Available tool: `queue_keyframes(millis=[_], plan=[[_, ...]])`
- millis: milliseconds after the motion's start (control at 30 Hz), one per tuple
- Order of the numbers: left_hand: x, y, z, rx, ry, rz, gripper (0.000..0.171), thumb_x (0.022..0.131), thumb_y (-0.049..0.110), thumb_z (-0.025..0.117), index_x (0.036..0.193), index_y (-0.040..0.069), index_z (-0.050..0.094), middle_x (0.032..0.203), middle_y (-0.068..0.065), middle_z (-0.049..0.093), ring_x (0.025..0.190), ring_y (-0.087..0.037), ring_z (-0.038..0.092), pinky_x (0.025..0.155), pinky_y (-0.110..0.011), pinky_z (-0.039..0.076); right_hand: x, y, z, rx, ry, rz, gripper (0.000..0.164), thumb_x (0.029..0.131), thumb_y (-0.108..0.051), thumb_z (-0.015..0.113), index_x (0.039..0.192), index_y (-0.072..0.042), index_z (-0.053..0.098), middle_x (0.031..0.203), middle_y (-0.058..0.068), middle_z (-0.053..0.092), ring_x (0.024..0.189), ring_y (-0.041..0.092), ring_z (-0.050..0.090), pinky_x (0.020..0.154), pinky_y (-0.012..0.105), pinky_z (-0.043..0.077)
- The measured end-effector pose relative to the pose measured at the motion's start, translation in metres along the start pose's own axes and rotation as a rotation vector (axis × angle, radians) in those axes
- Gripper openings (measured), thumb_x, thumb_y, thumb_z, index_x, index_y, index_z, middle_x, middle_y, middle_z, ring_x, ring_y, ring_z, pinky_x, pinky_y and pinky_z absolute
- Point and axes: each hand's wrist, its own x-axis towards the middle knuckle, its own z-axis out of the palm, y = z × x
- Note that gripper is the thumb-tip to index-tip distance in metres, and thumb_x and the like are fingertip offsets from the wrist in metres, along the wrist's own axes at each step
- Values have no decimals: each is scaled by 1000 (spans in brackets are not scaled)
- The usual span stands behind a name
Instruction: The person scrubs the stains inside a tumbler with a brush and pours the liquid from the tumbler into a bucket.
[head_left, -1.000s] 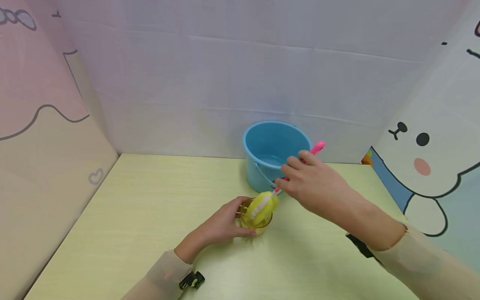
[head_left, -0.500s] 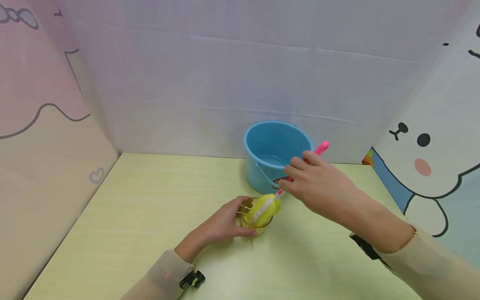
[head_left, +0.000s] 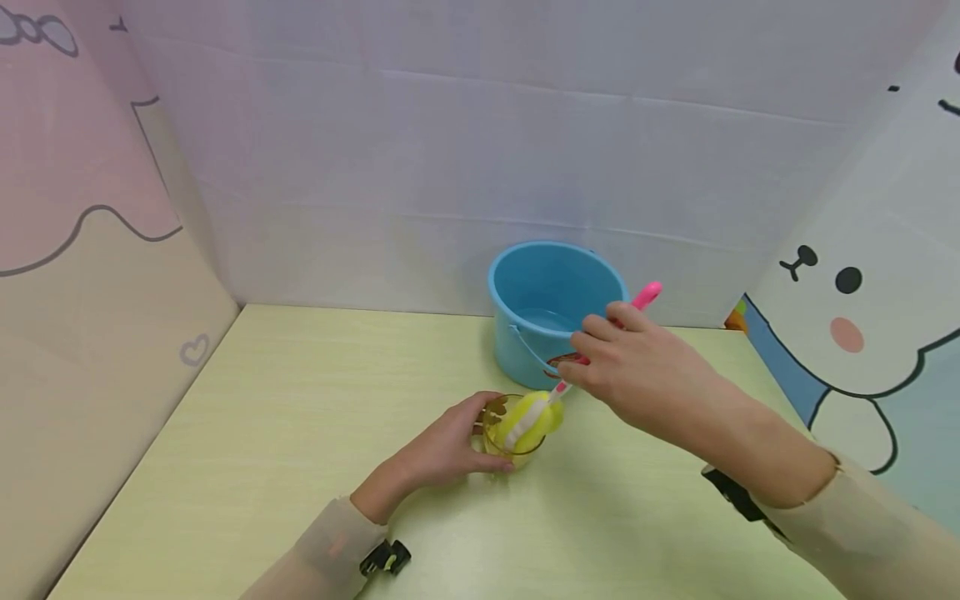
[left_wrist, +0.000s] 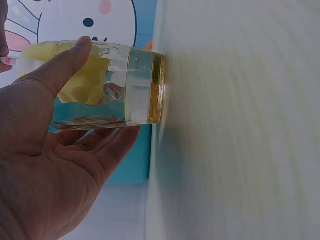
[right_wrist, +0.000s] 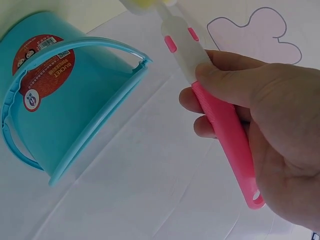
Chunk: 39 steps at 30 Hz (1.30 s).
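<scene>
A transparent amber glass cup (left_wrist: pixel 140 90) stands upright on the table. My left hand (head_left: pixel 442 446) grips it from the left, thumb on the near side and fingers round the far side. In my right hand (head_left: pixel 637 358) is a sponge bottle brush, held by its pink and white handle (right_wrist: pixel 225 135) between thumb and fingers. The brush's yellow and white sponge head (head_left: pixel 531 421) sits tilted in the cup's mouth, its upper end sticking out over the right rim. In the left wrist view the sponge shows through the glass, above the cup's base.
Just behind the cup is a light blue bucket (head_left: pixel 517 354) with its handle hanging down and a red label (right_wrist: pixel 50 65) on its side. The pale yellow table (head_left: pixel 300 400) meets a white cloth backdrop (head_left: pixel 450 150) at the back. Printed cartoon panels flank both sides.
My right hand has shifted slightly right, and the sponge head has moved right and a little down in the cup's mouth. The left hand and cup stay in place.
</scene>
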Motion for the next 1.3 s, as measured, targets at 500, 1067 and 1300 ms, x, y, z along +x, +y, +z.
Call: queue_keyframes(millis=[500,1067,1300], plan=[[0,0,1,-17,5,25,90,84,32,94,155,9,45,143,-1,58,128,-18,58,110,-39,49,0,-1,2,20,5,-12,53,78,-29,96,126,-23,77,101,1,69,97,26,56,90,44,45],[2,-2,2,-51,-9,17,88,84,29,94,155,12,45,142,3,57,124,-15,59,108,-36,51,6,-4,9,-26,62,-10,50,74,-30,99,117,-19,76,99,4,69,95,28,57,87,44,46],[1,-1,2,-35,-4,6,89,84,32,94,154,11,44,137,3,59,122,-15,61,108,-35,51,9,-5,12,-44,67,1,48,74,-31,99,113,-17,74,95,5,67,92,28,56,85,43,45]])
